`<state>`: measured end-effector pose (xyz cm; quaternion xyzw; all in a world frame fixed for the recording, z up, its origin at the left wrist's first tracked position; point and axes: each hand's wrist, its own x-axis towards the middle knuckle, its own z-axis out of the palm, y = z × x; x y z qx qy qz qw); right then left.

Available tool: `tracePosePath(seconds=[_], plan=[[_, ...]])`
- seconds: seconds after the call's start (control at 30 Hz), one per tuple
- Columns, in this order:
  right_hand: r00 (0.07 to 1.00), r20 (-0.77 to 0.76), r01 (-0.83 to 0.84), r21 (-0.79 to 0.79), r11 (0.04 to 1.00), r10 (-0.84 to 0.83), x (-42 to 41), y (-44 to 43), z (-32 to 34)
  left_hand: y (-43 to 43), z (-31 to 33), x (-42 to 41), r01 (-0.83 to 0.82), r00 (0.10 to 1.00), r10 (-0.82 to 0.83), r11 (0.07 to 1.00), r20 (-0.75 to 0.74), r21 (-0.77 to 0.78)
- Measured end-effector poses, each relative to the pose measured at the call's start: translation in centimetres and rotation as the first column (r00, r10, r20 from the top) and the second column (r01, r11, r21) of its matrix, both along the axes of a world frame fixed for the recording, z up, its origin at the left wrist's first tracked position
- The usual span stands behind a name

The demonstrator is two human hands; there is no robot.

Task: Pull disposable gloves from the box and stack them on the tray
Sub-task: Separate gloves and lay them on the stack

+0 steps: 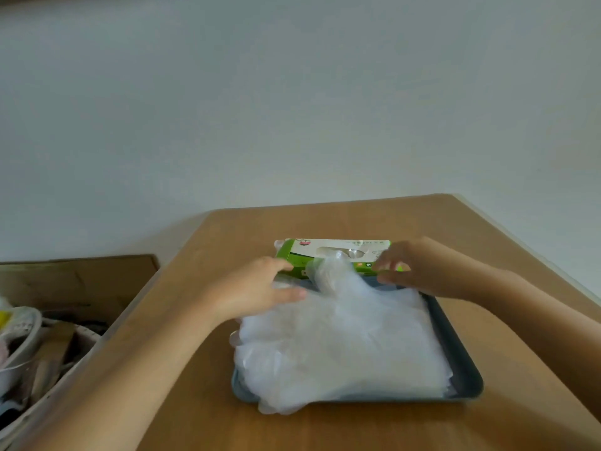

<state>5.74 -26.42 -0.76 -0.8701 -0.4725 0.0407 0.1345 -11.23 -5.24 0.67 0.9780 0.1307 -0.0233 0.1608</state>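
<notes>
Looking nearest first, found clear gloves (341, 346) heaped on the grey tray (468, 369) on the worktop (195, 402). Laid left hand (257, 288) on the heap's far left corner, fingers (279, 265) straight, reaching toward the box (331, 249). Held right hand (413, 268) beside a glove (328, 271) trailing from the box, fingers (383, 265) curled; could not tell whether gripping anything.

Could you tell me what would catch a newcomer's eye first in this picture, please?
The pile of clear gloves filling the dark tray at the table's middle draws the eye first. Just behind it lies the green and white box, one glove trailing from its opening, with the left hand on the pile and the right hand at the box's right end.
</notes>
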Motion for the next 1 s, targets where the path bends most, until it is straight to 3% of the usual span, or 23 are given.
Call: tracePosePath(seconds=[0.1,0.3,0.4,0.53,0.67,0.73,0.87,0.93,1.0], plan=[[0.999,0.040,0.006,0.101,0.995,-0.010,2.8,3.3,-1.0,1.4,-0.4,3.2,0.009,0.996,-0.007,1.000,0.085,-0.026],[0.991,-0.053,-0.114,0.169,0.979,0.125,5.3,8.2,-2.5,3.7,-2.9,7.9,0.000,0.997,0.008,0.995,0.081,-0.095],[0.987,-0.023,-0.150,0.229,0.962,0.159,5.8,9.6,-3.2,4.7,-4.0,9.2,-0.006,0.998,0.013,0.994,0.058,-0.106],[0.992,-0.038,-0.104,0.324,0.940,0.123,6.2,9.8,-3.9,5.6,-5.1,9.5,0.017,0.998,-0.007,0.985,0.054,-0.170],[0.975,-0.220,0.065,0.430,0.901,0.034,7.0,9.9,-3.9,6.1,-5.7,9.8,0.025,0.997,-0.009,0.978,0.079,-0.205],[0.938,-0.343,0.151,0.520,0.841,0.044,7.1,9.9,-3.5,6.0,-5.9,10.0,0.011,0.997,0.006,0.977,0.081,-0.211],[0.757,-0.551,0.284,0.761,0.584,0.350,5.7,8.8,0.5,5.1,-5.9,10.5,-0.008,0.998,0.019,0.988,0.067,-0.156],[0.688,-0.574,0.289,0.778,0.558,0.444,4.4,7.5,3.2,4.6,-5.2,10.5,-0.058,0.998,0.055,0.991,-0.030,-0.118],[0.672,-0.587,0.254,0.756,0.604,0.451,3.0,6.1,5.0,4.6,-3.8,10.2,-0.041,0.998,0.035,0.995,-0.061,-0.091]])
